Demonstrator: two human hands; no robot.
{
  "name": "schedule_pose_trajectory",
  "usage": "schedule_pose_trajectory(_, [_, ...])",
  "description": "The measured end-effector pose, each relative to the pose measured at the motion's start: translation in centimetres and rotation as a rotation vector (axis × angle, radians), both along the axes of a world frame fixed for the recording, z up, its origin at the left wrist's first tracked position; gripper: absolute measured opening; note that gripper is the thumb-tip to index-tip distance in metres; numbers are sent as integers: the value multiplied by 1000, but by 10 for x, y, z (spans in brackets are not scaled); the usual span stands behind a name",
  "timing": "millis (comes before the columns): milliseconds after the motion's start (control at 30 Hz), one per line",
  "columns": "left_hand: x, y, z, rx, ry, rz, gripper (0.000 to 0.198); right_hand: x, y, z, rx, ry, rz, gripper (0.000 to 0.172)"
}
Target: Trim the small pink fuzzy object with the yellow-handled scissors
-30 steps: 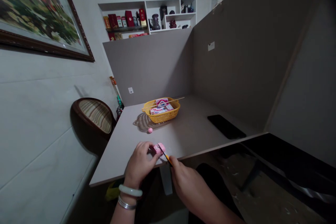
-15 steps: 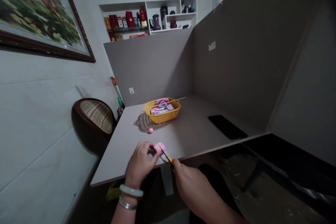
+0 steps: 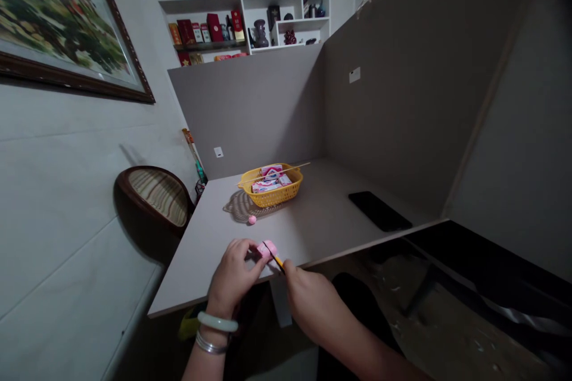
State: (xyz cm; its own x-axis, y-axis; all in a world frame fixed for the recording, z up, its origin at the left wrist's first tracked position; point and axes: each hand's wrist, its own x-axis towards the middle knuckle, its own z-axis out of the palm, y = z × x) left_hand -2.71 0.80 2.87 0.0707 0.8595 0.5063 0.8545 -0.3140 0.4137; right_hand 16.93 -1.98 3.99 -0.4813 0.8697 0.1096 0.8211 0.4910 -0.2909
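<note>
Near the front edge of the table, my left hand (image 3: pixel 235 271) pinches a small pink block (image 3: pixel 269 246) between thumb and fingers. I cannot tell what the block is made of. My right hand (image 3: pixel 308 294) is closed round a slim tool (image 3: pixel 279 262) with a yellow handle and a thin dark blade-like end. That dark end lies across the top of the block. A little farther back, a small pink ball (image 3: pixel 252 220) rests on the table.
A yellow plastic basket (image 3: pixel 279 197) holds printed packets, with a thin stick (image 3: pixel 295 166) across its rim. On the right of the table (image 3: pixel 196 268) lies a flat black device (image 3: pixel 379 211). Grey panels (image 3: pixel 268 107) rise behind and to the right. A chair (image 3: pixel 154 196) stands left.
The view has shifted slightly. My right hand has moved forward and left, bringing the tool's yellow part nearer the pink block. My left hand keeps its hold.
</note>
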Motion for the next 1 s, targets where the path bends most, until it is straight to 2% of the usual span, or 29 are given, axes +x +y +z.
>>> schedule_pose_trajectory(100, [-1, 1, -1, -1, -18, 10, 29, -1, 2, 3, 3, -9, 2, 28])
schedule_pose_trajectory(267, [-1, 1, -1, -6, -28, 25, 29, 7, -3, -4, 4, -4, 17, 24])
schedule_pose_trajectory(500, [-3, 2, -2, -10, -35, 23, 29, -4, 5, 9, 0, -35, 3, 25])
schedule_pose_trajectory(867, [0, 0, -2, 12, 11, 20, 25, 15, -1, -10, 36, 16, 16, 17])
schedule_pose_trajectory(1000, [1, -1, -2, 39, 1, 19, 24, 16, -2, -16, 63, 57, 3, 23])
